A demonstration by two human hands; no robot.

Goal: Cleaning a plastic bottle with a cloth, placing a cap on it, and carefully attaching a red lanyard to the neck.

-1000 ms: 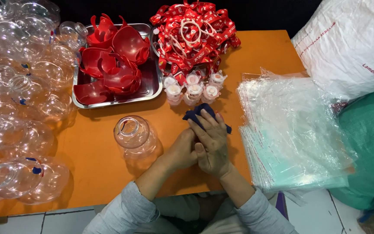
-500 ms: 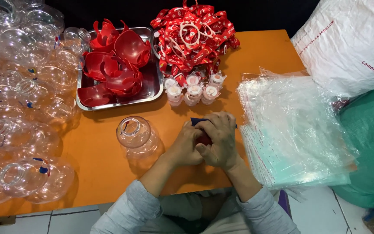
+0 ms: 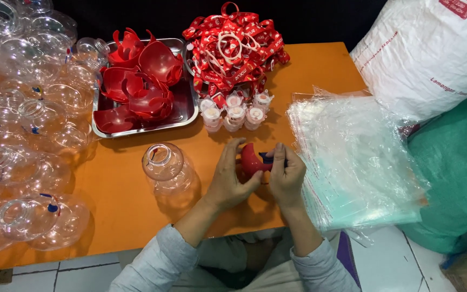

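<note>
Both hands together above orange table (image 3: 309,70): left hand (image 3: 231,178) & right hand (image 3: 287,176) pinch red curved piece (image 3: 251,160). Clear jar (image 3: 166,165) just beside; tiled floor below.

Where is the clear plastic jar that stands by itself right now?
In the head view the clear plastic jar stands on the orange table, just left of the left hand and below the metal tray.

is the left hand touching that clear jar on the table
Apart. The head view shows a strip of bare orange table between the left hand and the clear jar; the hand holds a red piece instead.
</note>
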